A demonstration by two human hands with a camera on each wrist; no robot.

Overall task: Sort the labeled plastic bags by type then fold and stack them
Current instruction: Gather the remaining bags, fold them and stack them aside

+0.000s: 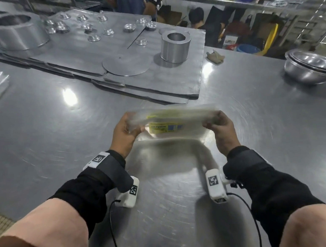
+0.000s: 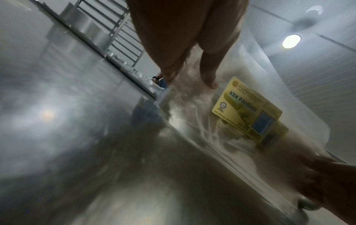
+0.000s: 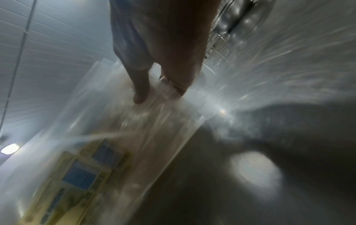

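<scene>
Head view: bundle of clear labeled bags [image 1: 169, 121] is held just above the table [image 1: 47, 127], near the middle of its near edge, between left hand [image 1: 124, 133] and right hand [image 1: 220, 129]. Each grip is clamped on one end of the bundle. I judge the folding step is in hand.

Left wrist view: thumb and fingers [image 2: 209, 76] pinch the plastic; yellow label [image 2: 248, 111] reads KEK PANDAN.

Right wrist view: fingers [image 3: 141, 91] pinch the other end, blurred. The next move probably calls for laying the bundle flat and pressing the fold.
</scene>
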